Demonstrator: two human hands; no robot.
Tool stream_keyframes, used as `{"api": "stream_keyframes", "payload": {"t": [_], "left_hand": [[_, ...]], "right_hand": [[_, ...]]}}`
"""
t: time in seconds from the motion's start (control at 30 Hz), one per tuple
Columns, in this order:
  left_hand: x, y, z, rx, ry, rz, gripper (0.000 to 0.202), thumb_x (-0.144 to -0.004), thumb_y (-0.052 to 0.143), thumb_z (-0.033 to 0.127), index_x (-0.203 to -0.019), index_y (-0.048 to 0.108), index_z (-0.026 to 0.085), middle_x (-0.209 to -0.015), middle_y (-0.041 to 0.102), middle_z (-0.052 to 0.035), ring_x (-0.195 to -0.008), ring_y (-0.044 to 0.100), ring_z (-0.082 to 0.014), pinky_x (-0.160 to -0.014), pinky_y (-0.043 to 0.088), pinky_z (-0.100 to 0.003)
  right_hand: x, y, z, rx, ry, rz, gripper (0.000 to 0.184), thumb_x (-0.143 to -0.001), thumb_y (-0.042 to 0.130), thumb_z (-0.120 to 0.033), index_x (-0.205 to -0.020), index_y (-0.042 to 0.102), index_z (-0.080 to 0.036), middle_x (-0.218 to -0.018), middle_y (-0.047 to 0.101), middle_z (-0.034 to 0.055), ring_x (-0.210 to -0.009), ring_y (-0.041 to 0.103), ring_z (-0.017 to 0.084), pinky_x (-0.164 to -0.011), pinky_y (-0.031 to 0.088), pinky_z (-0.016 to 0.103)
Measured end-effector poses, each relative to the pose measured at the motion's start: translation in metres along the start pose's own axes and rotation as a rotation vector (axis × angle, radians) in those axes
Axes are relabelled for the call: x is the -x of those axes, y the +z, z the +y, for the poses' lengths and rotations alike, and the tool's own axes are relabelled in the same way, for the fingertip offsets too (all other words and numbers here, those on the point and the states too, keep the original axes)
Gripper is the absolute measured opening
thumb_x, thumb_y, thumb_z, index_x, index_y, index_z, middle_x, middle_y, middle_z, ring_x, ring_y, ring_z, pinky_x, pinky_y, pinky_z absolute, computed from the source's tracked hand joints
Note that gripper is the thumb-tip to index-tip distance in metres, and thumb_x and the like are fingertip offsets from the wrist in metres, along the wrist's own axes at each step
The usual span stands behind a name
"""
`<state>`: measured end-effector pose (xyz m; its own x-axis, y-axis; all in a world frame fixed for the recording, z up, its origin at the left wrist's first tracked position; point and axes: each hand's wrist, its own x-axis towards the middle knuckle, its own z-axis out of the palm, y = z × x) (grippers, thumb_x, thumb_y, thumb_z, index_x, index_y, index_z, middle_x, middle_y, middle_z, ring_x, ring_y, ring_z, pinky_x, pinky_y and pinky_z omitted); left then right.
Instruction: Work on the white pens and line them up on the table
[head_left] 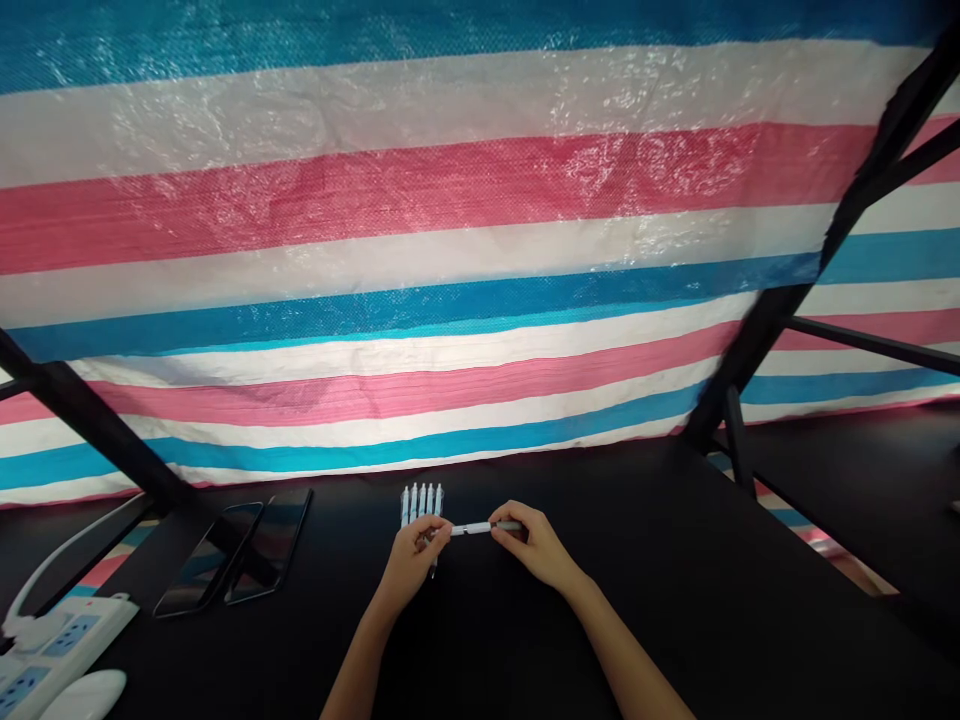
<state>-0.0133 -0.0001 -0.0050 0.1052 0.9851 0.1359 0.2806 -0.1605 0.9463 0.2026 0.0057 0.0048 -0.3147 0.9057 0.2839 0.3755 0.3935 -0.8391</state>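
Striped tarpaulin (450,250) hangs behind a black table (750,600), with two phones (268,545) lying well off to the left. The left hand (411,565) and right hand (534,547), fingers curled, grip opposite ends of what looks like a white marker pen (472,529), just in front of a tight row of similar pens (421,504).

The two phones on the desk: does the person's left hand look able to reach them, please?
Probably yes: the phones lie to the side of the left hand, nothing visible between, though it grips a white pen and would likely release it first.
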Motion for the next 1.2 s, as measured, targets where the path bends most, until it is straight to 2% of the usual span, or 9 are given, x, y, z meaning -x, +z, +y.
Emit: {"api": "stream_keyframes", "payload": {"t": [0.13,0.27,0.37,0.57,0.67,0.77,0.97,1.13,1.2], "left_hand": [[-0.0007,-0.0014,-0.0010,-0.013,0.037,-0.003,0.024,-0.074,0.060,0.038,-0.083,0.068,0.017,-0.075,0.060,-0.0029,-0.051,0.045,-0.0083,-0.044,0.034,-0.020],[-0.0012,-0.0018,0.0004,-0.020,0.099,0.003,0.017,-0.071,0.063,0.032,-0.081,0.068,0.018,-0.081,0.061,-0.0039,-0.060,0.050,-0.0108,-0.046,0.036,-0.019],[-0.0012,-0.0014,0.0000,-0.019,0.110,0.014,0.017,-0.070,0.064,0.032,-0.080,0.067,0.018,-0.077,0.060,-0.0031,-0.062,0.052,-0.0117,-0.049,0.039,-0.020],[-0.0013,0.0001,-0.0044,0.019,0.009,0.071,0.034,-0.078,0.055,0.046,-0.094,0.063,0.017,-0.074,0.061,-0.0020,-0.052,0.048,-0.0085,-0.046,0.037,-0.020],[-0.0020,0.0007,-0.0048,0.052,-0.012,0.047,0.038,-0.082,0.048,0.050,-0.090,0.062,0.015,-0.064,0.058,0.0000,-0.047,0.044,-0.0078,-0.045,0.035,-0.020],[-0.0028,0.0004,-0.0036,0.083,-0.011,0.030,0.039,-0.081,0.049,0.051,-0.085,0.062,0.015,-0.058,0.055,0.0018,-0.045,0.043,-0.0076,-0.043,0.034,-0.020],[-0.0036,-0.0022,-0.0041,0.158,-0.026,0.007,0.037,-0.074,0.059,0.046,-0.094,0.066,0.016,-0.070,0.061,-0.0024,-0.056,0.053,-0.0109,-0.049,0.042,-0.022],[-0.0028,-0.0006,-0.0094,0.090,-0.006,0.088,0.026,-0.073,0.058,0.039,-0.084,0.068,0.016,-0.059,0.056,0.0006,-0.051,0.052,-0.0105,-0.049,0.041,-0.022],[-0.0028,0.0005,-0.0089,0.092,-0.014,0.088,0.025,-0.073,0.059,0.036,-0.085,0.067,0.016,-0.064,0.060,-0.0012,-0.056,0.055,-0.0118,-0.051,0.043,-0.022]], "right_hand": [[0.0002,0.0004,0.0037,0.011,0.026,-0.012,0.017,-0.085,0.053,-0.031,-0.082,0.064,-0.019,-0.071,0.059,0.0002,-0.060,0.050,0.012,-0.053,0.035,0.023],[0.0008,0.0015,0.0057,0.042,0.046,-0.030,0.019,-0.086,0.052,-0.032,-0.080,0.066,-0.019,-0.071,0.062,0.0001,-0.062,0.053,0.014,-0.055,0.035,0.023],[0.0004,0.0015,0.0056,0.071,0.058,-0.026,0.022,-0.087,0.051,-0.033,-0.078,0.066,-0.019,-0.070,0.063,0.0000,-0.064,0.055,0.015,-0.056,0.036,0.024],[-0.0008,0.0009,0.0054,0.047,0.013,0.025,0.022,-0.087,0.049,-0.034,-0.083,0.066,-0.020,-0.077,0.064,0.0014,-0.069,0.057,0.015,-0.061,0.039,0.024],[-0.0006,0.0014,0.0063,0.036,-0.004,0.061,0.021,-0.086,0.052,-0.035,-0.088,0.065,-0.020,-0.077,0.061,0.0015,-0.064,0.054,0.014,-0.057,0.038,0.024],[-0.0008,0.0015,0.0078,0.019,-0.035,0.077,0.020,-0.086,0.052,-0.035,-0.089,0.064,-0.020,-0.075,0.058,0.0011,-0.060,0.049,0.012,-0.054,0.037,0.023],[-0.0016,0.0012,0.0091,0.013,-0.033,0.106,0.021,-0.085,0.053,-0.036,-0.089,0.065,-0.019,-0.077,0.058,0.0017,-0.060,0.049,0.012,-0.054,0.037,0.023],[-0.0006,0.0016,0.0066,0.011,0.035,0.038,0.034,-0.089,0.045,-0.041,-0.076,0.066,-0.018,-0.070,0.063,0.0013,-0.066,0.057,0.016,-0.058,0.039,0.024],[-0.0005,0.0019,0.0070,0.012,0.036,0.036,0.034,-0.090,0.044,-0.041,-0.076,0.066,-0.019,-0.071,0.063,0.0010,-0.066,0.058,0.016,-0.059,0.040,0.024]]}}
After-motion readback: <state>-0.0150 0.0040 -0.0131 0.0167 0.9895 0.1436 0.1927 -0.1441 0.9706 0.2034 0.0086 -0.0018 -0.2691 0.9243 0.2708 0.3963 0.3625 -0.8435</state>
